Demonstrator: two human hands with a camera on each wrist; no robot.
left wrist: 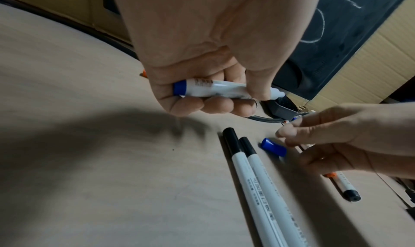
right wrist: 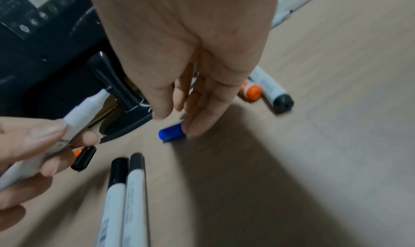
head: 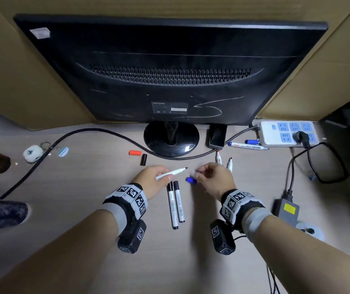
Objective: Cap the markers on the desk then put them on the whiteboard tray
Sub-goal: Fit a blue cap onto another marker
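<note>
My left hand [head: 163, 176] grips an uncapped white marker [head: 175, 172] with a blue end band [left wrist: 180, 89], its tip pointing right. A loose blue cap [head: 191, 180] lies on the desk just right of it. My right hand [head: 200, 174] reaches down over the cap, fingertips [right wrist: 197, 128] touching the blue cap [right wrist: 171, 132] without closing round it. Two black-capped markers [head: 175, 205] lie side by side below the hands. An uncapped orange marker [head: 218, 158] and an uncapped black one [head: 230, 163] lie behind my right hand.
An orange cap [head: 135, 153] and a black cap [head: 143, 159] sit left of the monitor base [head: 171, 139]. A blue marker [head: 247, 146] and blue cap [head: 252, 141] lie by the power strip [head: 286, 133]. A black cable [head: 97, 132] crosses the desk; a power adapter [head: 287, 210] sits right.
</note>
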